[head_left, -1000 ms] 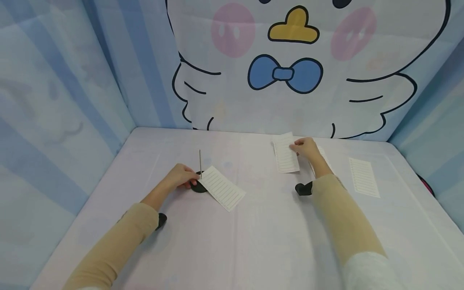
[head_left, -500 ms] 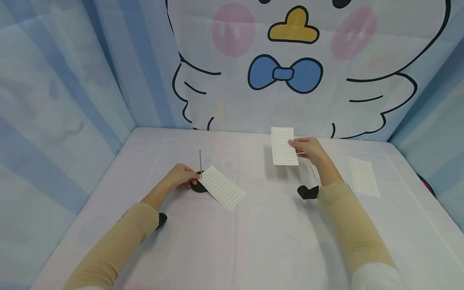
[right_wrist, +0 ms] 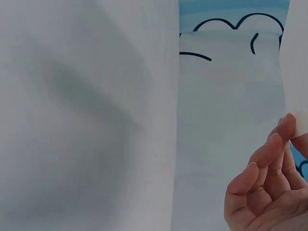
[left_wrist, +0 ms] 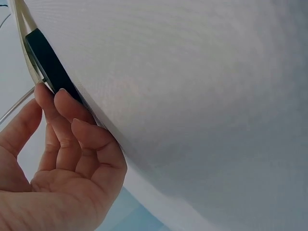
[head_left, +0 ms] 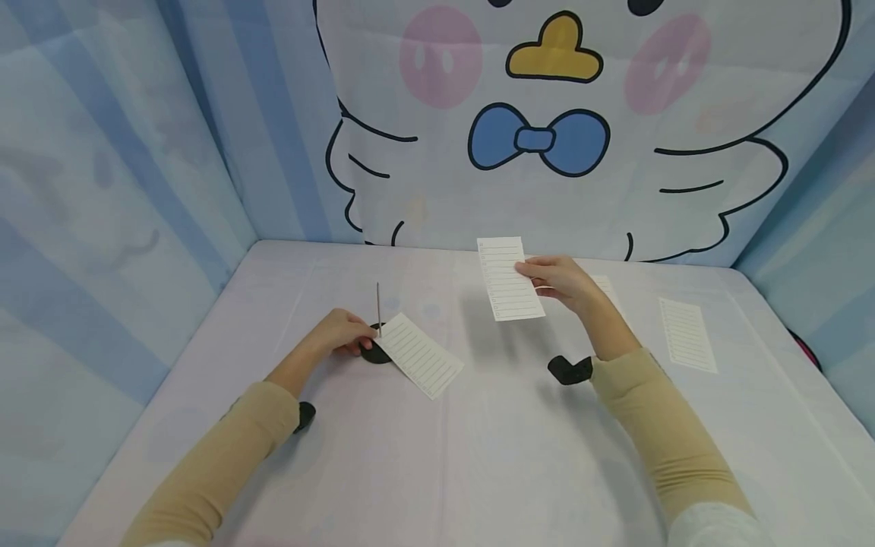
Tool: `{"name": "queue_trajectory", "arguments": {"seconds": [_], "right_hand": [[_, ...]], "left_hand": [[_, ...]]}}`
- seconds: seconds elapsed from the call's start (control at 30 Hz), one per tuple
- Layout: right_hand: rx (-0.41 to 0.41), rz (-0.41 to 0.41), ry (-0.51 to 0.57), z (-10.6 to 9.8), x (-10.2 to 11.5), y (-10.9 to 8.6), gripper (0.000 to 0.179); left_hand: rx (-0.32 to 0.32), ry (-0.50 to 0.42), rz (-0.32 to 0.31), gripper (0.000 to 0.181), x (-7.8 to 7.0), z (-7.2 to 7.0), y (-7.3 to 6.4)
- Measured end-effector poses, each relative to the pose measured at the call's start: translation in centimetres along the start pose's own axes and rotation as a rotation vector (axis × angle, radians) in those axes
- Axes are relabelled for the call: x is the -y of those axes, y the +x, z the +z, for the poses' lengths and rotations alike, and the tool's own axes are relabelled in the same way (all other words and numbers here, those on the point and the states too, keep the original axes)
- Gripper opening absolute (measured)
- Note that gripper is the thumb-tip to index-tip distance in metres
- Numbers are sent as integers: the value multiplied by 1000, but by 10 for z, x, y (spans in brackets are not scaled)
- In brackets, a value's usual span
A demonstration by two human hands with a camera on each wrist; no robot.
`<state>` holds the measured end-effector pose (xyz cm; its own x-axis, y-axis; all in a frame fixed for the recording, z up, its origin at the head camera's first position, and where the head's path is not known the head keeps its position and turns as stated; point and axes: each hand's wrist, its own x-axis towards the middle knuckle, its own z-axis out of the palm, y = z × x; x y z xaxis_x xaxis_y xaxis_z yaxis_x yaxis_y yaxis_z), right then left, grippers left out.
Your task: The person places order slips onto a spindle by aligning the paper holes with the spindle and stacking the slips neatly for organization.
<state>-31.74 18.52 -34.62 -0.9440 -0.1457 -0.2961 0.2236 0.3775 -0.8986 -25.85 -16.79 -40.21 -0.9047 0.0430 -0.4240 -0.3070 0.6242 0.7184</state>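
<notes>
A bill spike with a round black base [head_left: 374,352] and a thin upright rod [head_left: 379,308] stands left of the middle of the table. A lined paper slip [head_left: 422,357] slants down from the foot of the rod toward the front right. My left hand [head_left: 339,332] holds the spike at its base, fingers curled at the rim [left_wrist: 55,67] and thumb close to the rod. In the air near the back edge, my right hand [head_left: 562,282] pinches another lined slip [head_left: 506,285] by its right side. Its shadow falls on the table below.
Two more lined slips lie at the right: one [head_left: 687,334] in full view, another [head_left: 605,287] partly behind the right hand. Black wrist mounts [head_left: 570,370] stick out by the sleeves. Patterned fabric walls [head_left: 437,190] enclose the table's back and sides.
My right hand has lifted its slip from the table at the back, then carried it left and turned it more upright. The left hand and spike stay put.
</notes>
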Motion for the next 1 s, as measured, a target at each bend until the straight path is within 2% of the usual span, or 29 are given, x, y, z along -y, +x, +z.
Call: {"name": "queue_trajectory", "arguments": {"seconds": [0.2, 0.33, 0.47, 0.63, 0.67, 0.77, 0.83, 0.87, 0.9, 1.0], "right_hand": [[77, -62, -27, 17, 11, -4, 45], [129, -102, -31, 28, 18, -8, 40], [174, -134, -33, 40, 25, -12, 35], [230, -162, -50, 56, 34, -18, 31], [240, -165, -55, 59, 36, -18, 30], [265, -171, -67, 70, 41, -21, 30], [276, -171, -75, 76, 43, -22, 30], [281, -171, -79, 79, 44, -22, 31], [286, -173, -85, 82, 45, -23, 30], [302, -179, -103, 90, 48, -24, 29]], "left_hand": [[30, -10, -28, 30, -2, -5, -3], [19, 3, -5, 32, -4, -12, -7], [-47, -8, 60, 32, -11, -23, -15], [-196, -107, 175, 33, -27, -36, -28], [-227, -129, 202, 34, -30, -38, -28], [-287, -191, 287, 37, -27, -42, -17], [-303, -229, 327, 38, -20, -43, -3], [-299, -234, 337, 40, -21, -43, -3], [-288, -238, 348, 41, -23, -42, -6], [-255, -214, 353, 39, -39, -40, -28]]}}
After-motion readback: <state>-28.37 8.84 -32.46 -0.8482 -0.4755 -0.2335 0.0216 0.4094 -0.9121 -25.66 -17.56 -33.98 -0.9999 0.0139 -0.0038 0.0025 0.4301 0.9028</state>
